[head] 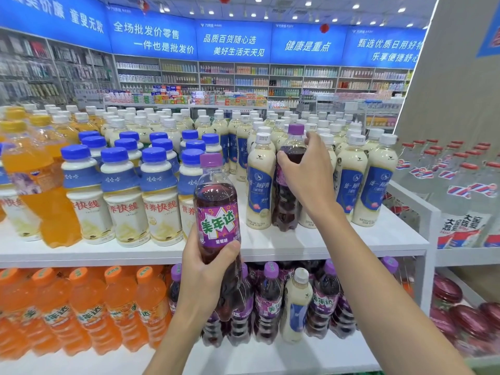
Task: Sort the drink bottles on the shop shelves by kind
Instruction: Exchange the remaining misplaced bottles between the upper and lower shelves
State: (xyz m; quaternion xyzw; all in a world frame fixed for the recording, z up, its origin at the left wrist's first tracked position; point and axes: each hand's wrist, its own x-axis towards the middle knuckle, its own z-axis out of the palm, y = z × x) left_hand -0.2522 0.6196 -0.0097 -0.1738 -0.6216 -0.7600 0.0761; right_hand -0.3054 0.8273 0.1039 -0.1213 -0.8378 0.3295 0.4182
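My left grip (pixel 205 269) is closed round the lower body of a grape soda bottle (pixel 216 209), fingers behind it and thumb across the front under the purple label. I hold it upright, in the air, just in front of the edge of the top shelf (pixel 338 239); its purple cap sits level with the blue-capped milk drinks (pixel 121 198) standing behind it.

My right grip (pixel 311 169) reaches over the top shelf and wraps the shoulder of a second grape soda bottle (pixel 284 204), thumb on its near side, fingers curled round the far side below the purple cap. This bottle stands upright on the shelf, its base on the white board, wedged among the white-capped milk tea bottles (pixel 259 185), touching them on both sides.

At the left end of the top shelf stand orange drinks with yellow caps (pixel 35 185). On the lower shelf (pixel 297 355), orange soda bottles (pixel 89 307) fill the left, and a block of grape soda bottles (pixel 270 299) stands to their right, beneath my left wrist. One lone milk tea bottle (pixel 296 307) stands in the midst of that purple block. To the far right, on the next unit, are clear bottles with red caps (pixel 460 190).
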